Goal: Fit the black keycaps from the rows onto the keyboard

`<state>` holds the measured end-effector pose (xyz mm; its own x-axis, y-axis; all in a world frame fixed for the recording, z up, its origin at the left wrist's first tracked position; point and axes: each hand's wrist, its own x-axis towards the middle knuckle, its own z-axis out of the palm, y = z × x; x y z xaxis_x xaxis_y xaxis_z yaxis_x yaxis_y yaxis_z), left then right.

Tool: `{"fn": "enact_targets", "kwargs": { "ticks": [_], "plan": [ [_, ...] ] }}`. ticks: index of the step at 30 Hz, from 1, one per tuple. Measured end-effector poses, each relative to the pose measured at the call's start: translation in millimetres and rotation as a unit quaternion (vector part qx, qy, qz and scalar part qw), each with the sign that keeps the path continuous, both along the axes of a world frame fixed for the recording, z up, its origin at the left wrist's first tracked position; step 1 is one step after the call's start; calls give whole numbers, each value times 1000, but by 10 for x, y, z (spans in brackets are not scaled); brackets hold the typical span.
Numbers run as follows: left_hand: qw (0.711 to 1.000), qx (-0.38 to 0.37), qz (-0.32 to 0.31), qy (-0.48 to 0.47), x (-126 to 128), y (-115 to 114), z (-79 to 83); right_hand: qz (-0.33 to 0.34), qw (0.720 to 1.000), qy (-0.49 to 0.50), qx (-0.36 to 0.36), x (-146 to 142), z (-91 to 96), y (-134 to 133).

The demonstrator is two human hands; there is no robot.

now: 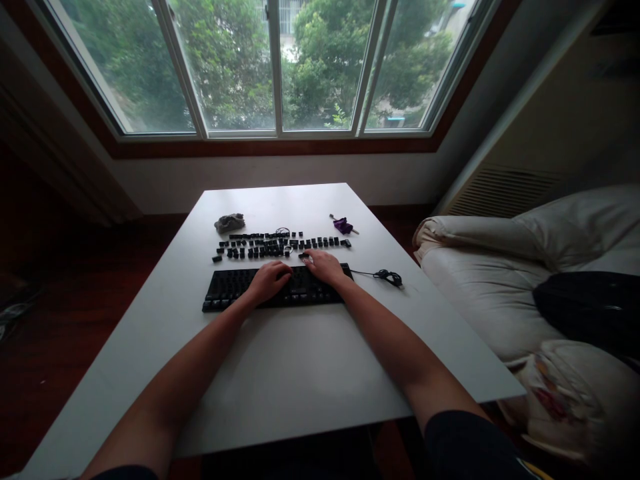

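On the white worktop (300, 373) the left hand (270, 280) rests on the black keyboard (235, 293), its fingers curled under so I cannot tell their grip. The right hand (326, 267) lies at the keyboard's far edge, fingers stretched loosely and seemingly touching a loose keycap (303, 255). Rows of keycaps (265, 247) lie just behind.

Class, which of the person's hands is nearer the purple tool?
Right. The right hand lies on the keyboard just short of the purple tool; the left hand rests farther left.
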<state>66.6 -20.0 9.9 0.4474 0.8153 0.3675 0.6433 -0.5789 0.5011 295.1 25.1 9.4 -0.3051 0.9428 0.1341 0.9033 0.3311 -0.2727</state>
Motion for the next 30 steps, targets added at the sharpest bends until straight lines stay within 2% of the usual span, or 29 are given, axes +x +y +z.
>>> {"fn": "enact_targets", "kwargs": {
  "ticks": [30],
  "plan": [
    [1000,-5,4,-2,1,0,1,2,1000,7,1,2,13,1]
  ]
}}
